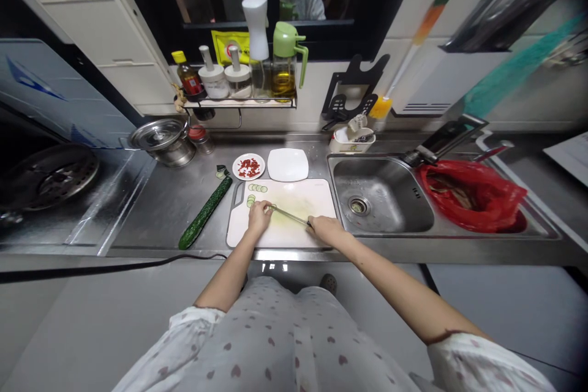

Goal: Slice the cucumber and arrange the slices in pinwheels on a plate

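Observation:
My right hand is wrapped round the handle of a knife, whose blade points left across the white cutting board. By the blade's tip, my left hand has its fingers drawn together on what looks like a cucumber slice; the fingers partly hide it. Beyond that hand, a row of thin cucumber slices lies on the board, with a smaller group of slices closer to the fingers. A long whole-looking cucumber rests on the steel counter left of the board.
Behind the board are a plate of chopped red pieces and a white square plate. The sink lies to the right, with a red bag beside it. A lidded pot stands back left, below a seasoning rack.

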### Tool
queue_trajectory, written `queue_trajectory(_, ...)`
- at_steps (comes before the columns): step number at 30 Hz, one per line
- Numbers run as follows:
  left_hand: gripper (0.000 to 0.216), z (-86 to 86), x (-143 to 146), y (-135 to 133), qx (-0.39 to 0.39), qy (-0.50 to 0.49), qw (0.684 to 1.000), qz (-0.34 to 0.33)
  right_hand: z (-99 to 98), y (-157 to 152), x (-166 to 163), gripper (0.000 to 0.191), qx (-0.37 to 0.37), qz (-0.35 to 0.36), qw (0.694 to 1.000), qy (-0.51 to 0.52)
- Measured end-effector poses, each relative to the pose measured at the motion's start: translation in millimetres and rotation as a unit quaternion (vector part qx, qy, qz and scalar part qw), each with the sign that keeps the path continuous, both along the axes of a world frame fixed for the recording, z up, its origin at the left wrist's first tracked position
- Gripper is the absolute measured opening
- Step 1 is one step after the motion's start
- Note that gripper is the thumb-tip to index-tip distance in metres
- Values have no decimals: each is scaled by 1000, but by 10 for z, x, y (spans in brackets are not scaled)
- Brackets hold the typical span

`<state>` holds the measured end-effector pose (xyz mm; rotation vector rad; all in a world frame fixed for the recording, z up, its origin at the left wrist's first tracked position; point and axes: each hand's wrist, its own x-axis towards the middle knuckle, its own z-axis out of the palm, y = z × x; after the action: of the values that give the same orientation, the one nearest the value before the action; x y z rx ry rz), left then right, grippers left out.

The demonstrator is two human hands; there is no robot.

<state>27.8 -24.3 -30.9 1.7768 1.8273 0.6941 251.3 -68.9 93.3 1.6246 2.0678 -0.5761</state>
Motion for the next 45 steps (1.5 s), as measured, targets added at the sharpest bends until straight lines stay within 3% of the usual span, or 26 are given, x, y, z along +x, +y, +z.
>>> queue_trajectory(10,17,15,0,-8,-6,0,1000,1,-3,8,56,32,24,12,1000,-2)
queue_trajectory(23,21,31,20,-36,7,3,1000,2,13,-130,326,33,-10,-25,999,36)
queue_trajectory(28,19,12,47,-47,8,14,1000,7,-155,-219,460,38,11,-90,990,106)
queue_trajectory(35,11,52,77,-15,-3,30,999,18,-390,-309,417,41,62,-177,974,129)
queue_trajectory(45,15,94,107,-123,-43,-143,985,83,-394,-287,387,40,64,-177,976,106)
